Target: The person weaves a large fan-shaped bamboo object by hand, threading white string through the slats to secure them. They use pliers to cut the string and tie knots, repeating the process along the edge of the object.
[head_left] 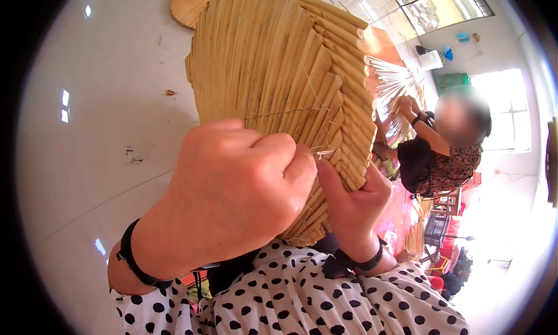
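A large panel of dried straw-coloured stalks (250,62), laid side by side in a slanted pattern and stitched with thin thread, tilts up in front of me. My right hand (354,204) is closed on its right edge, the thumb pressing the top face near the cut stalk ends. My left hand (232,187) is a closed fist over the panel's lower part. At its fingertips, beside my right thumb, shows a short bit of pale thread (321,152). The left fingers' inner side is hidden.
Another person (447,155) sits at the right, handling a spread of thin pale stalks (398,85). A second stalk piece (189,4) lies on the glossy tiled floor (104,137) at the far left. A black crate (436,229) stands at the right.
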### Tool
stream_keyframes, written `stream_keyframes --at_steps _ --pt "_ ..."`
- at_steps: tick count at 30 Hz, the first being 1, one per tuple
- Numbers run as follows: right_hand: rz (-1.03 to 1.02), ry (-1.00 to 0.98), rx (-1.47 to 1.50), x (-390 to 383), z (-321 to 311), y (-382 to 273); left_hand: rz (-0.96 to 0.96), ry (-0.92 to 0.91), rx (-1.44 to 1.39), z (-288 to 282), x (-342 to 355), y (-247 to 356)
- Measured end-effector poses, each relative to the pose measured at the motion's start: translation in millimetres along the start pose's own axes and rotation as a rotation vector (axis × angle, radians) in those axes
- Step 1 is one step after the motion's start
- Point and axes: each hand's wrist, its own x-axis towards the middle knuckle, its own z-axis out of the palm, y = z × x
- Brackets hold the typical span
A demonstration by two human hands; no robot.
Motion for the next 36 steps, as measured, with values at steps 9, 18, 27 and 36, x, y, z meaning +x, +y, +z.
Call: stream_keyframes --at_steps 9,18,27,36 --pt "-0.249 -0.085 -0.06 -9 14 -18 -0.118 -0.12 0.097 -35 -21 0" --pt "-0.498 -0.454 0.265 -24 23 -21 -0.535 -0.178 -0.097 -80 -69 21" --pt "-0.478 -0.623 0.661 -19 42 17 -0.703 -0.324 -0.084 -101 -77 30" --pt "-0.186 -0.742 0.957 -17 45 22 -0.611 -0.396 0.025 -105 -71 31"
